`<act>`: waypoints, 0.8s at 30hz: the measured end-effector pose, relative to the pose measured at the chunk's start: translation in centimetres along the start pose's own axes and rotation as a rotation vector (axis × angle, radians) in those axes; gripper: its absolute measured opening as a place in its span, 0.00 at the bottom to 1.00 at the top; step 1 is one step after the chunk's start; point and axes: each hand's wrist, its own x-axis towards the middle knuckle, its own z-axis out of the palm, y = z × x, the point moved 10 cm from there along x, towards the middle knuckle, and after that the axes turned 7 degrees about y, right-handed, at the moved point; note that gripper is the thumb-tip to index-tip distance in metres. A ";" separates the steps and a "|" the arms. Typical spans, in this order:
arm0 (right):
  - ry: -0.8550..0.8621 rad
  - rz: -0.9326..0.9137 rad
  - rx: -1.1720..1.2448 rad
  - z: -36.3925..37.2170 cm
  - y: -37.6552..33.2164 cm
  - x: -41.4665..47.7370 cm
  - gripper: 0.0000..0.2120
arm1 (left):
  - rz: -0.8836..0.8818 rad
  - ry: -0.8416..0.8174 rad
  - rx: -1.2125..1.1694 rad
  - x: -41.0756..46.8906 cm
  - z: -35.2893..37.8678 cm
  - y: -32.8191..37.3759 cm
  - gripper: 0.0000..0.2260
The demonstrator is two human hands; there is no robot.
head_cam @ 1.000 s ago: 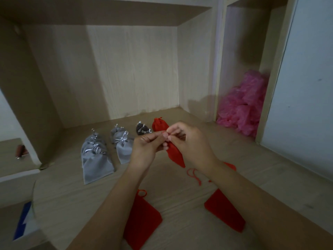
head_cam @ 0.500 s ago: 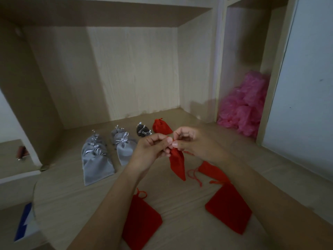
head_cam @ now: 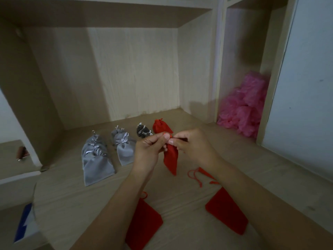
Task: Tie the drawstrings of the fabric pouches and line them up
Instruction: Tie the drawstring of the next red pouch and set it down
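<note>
The red pouch [head_cam: 170, 157] is hanging just above the wooden surface [head_cam: 72, 204], suspended by its neck between both hands. The left hand [head_cam: 149, 150] and right hand [head_cam: 192, 147] are each pinching the drawstring [head_cam: 166, 134] between thumb and forefinger, tips meeting over the pouch mouth; whether a knot is forming cannot be told. Judgement: the cords are needing an even pull, snugged against the gathered neck. Directly behind this pouch a tied red pouch [head_cam: 160, 126] is lying; left of it, a dark pouch [head_cam: 142, 132] and grey pouches [head_cam: 97, 157] are sitting in rows. Nearer than it, untied red pouches [head_cam: 144, 224] are waiting, one loose cord [head_cam: 193, 175] lying beside the right forearm and risking a snag. Far right of it, a pink plastic heap [head_cam: 246, 107] is sitting clear.
</note>
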 end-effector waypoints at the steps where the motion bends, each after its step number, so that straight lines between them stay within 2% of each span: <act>1: 0.015 -0.022 -0.062 0.0 -0.2 0.0 0.07 | 0.007 0.015 0.002 0.0 -0.1 -0.1 0.10; 4: 0.034 -0.069 -0.196 0.3 -0.7 0.0 0.07 | 0.010 0.048 0.013 -0.1 -0.2 -0.3 0.11; 7: 0.041 -0.094 -0.225 0.4 -0.9 -0.1 0.07 | -0.023 0.028 -0.025 -0.2 0.0 -0.6 0.11; 12: 0.046 -0.124 -0.173 0.0 -1.2 0.0 0.05 | -0.170 -0.052 -0.220 -0.5 1.0 -1.5 0.17; 16: -0.022 -0.081 -0.043 -0.2 -1.5 0.3 0.04 | -0.249 -0.186 -0.277 -0.5 1.7 -1.6 0.06; 18: -0.117 -0.022 0.067 0.1 -1.6 0.3 0.04 | -0.245 -0.255 -0.291 -0.6 1.6 -1.0 0.08; 21: -0.206 0.040 0.140 0.4 -1.5 0.2 0.04 | -0.205 -0.345 -0.239 -0.8 1.5 0.1 0.14; 24: -0.222 0.028 0.031 0.5 -1.2 0.1 0.06 | -0.117 -0.310 -0.051 -0.5 0.6 0.8 0.09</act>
